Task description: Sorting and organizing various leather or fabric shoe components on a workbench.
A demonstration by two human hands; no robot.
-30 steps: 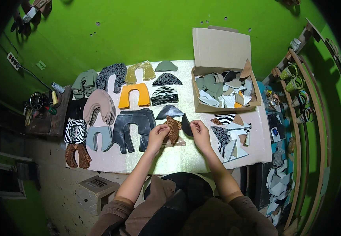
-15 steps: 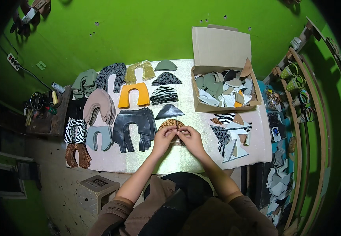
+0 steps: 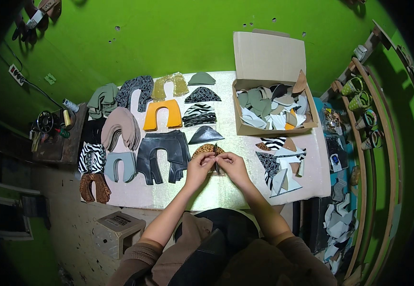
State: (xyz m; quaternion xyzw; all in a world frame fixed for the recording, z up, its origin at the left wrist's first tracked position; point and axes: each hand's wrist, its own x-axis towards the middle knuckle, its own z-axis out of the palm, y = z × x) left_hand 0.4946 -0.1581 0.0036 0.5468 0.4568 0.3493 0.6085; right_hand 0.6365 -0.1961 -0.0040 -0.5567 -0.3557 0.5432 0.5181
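My left hand (image 3: 200, 166) and my right hand (image 3: 232, 167) meet near the front middle of the table. Their fingertips pinch a thin dark piece (image 3: 216, 148), seen edge-on and held upright. Too little of it shows to tell its exact shape. Just behind the fingers lie leopard-print half-round pieces (image 3: 203, 149), partly covered by my hands. Beyond these is a black half-round piece (image 3: 206, 135), then zebra-print ones (image 3: 199, 115). To the left of my left hand lies a stack of black U-shaped pieces (image 3: 163, 143).
An open cardboard box (image 3: 274, 131) full of offcuts stands at the back right of the table (image 3: 235, 190). Loose scraps (image 3: 283, 164) lie before it. More U-shaped stacks, among them orange ones (image 3: 163, 113), fill the left. A sewing machine (image 3: 47, 122) stands beyond the left edge.
The dark piece between my fingertips has turned a little and shows more of itself. My right fingers have shifted slightly; the stacks have not moved.
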